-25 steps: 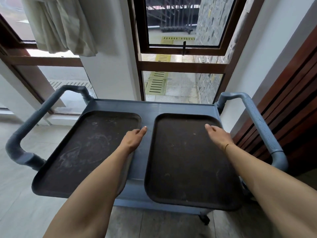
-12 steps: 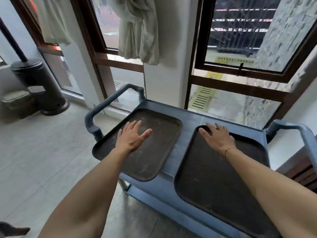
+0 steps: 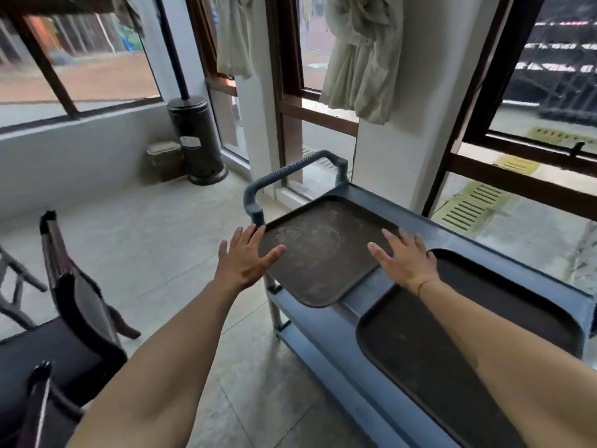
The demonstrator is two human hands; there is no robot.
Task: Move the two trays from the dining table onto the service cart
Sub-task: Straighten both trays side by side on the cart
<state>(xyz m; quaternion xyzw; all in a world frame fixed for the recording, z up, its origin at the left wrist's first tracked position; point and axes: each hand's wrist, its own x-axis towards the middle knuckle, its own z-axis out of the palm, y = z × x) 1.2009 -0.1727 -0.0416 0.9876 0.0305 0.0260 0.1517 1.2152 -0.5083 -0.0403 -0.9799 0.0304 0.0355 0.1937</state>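
Note:
Two dark brown trays lie side by side on the top shelf of the blue-grey service cart [image 3: 458, 234]. The left tray [image 3: 323, 250] has pale smears on it; the right tray [image 3: 478, 321] is partly covered by my right forearm. My left hand [image 3: 247, 257] hovers with straight, spread fingers at the left tray's left edge, near the cart's handle [image 3: 281, 176]. My right hand [image 3: 405, 257] is also flat and spread, over the gap between the two trays. Neither hand holds anything.
A dark wooden chair [image 3: 64, 286] stands at the lower left, close to my left arm. A tall black patio heater [image 3: 197, 140] stands in the far corner. Windows and tied curtains [image 3: 361, 56] run behind the cart. Pale tiled floor [image 3: 161, 240] lies between chair and cart.
The view has swung left, so the cart now sits at the right. Both hands have shifted left over the trays, the left one reaching the left tray's outer edge.

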